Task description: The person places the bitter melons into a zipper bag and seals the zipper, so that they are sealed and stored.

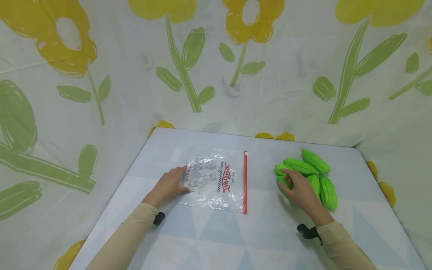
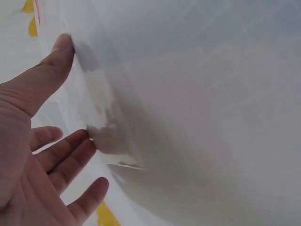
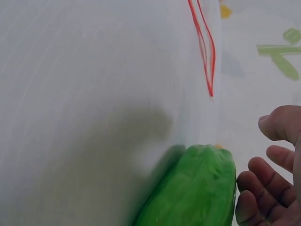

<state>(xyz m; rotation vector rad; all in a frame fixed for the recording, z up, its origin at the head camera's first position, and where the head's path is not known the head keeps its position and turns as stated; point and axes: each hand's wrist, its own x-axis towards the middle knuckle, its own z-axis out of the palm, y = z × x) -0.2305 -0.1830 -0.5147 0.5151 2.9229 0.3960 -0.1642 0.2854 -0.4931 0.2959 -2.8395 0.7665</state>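
Observation:
A clear plastic zip bag (image 1: 210,183) with printed figures and red lettering lies flat on the table. Its red zip strip (image 1: 245,183) runs along the right edge; in the right wrist view the two red lines (image 3: 211,66) stand slightly apart. At the bag's left edge, my left hand (image 1: 170,185) touches it with fingers and thumb spread. Over a cluster of bright green, ridged, elongated vegetable-like pieces (image 1: 315,161) is my right hand (image 1: 303,193), thumb and fingers apart. Beside its fingers lies one green piece (image 3: 193,188), not gripped; the hand partly hides the cluster.
The pale table (image 1: 209,243) has a blue triangle pattern. Behind it and at the sides hangs a white cloth (image 1: 280,93) printed with yellow flowers and green leaves. Each wrist carries a small black camera mount (image 1: 308,231).

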